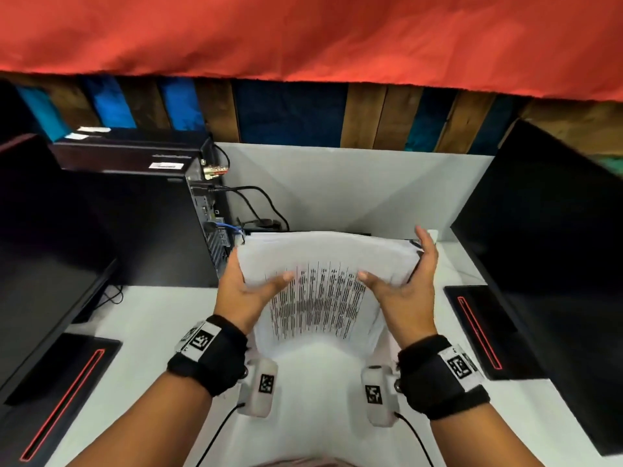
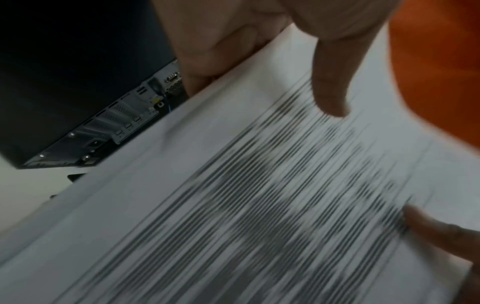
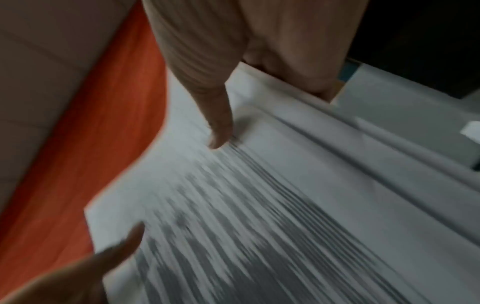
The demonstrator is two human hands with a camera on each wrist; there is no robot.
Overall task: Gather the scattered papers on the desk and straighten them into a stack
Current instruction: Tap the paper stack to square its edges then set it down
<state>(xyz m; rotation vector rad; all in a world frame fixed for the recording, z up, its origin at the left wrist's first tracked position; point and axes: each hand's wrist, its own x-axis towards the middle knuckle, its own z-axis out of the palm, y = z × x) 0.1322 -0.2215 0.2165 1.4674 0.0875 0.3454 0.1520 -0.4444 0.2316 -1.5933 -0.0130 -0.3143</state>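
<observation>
A bundle of white papers (image 1: 320,264) with printed lines on the front sheet is lifted off the white desk (image 1: 161,328) and curves between both hands. My left hand (image 1: 249,291) grips its left side, thumb (image 2: 332,98) on the printed face and fingers hidden behind. My right hand (image 1: 401,281) holds the right edge, thumb (image 3: 221,127) on the face and fingers running up along and behind that edge. Both wrist views show the papers (image 2: 233,205) (image 3: 259,205) blurred, each with the other hand's thumb on them. The sheets' top edges sit slightly uneven.
A black computer tower (image 1: 141,230) with cables (image 1: 259,203) stands at the left rear. Dark monitors flank the desk, left (image 1: 40,247) and right (image 1: 556,264), each on a black base. A white partition (image 1: 337,183) closes the back, with red cloth (image 1: 303,35) above.
</observation>
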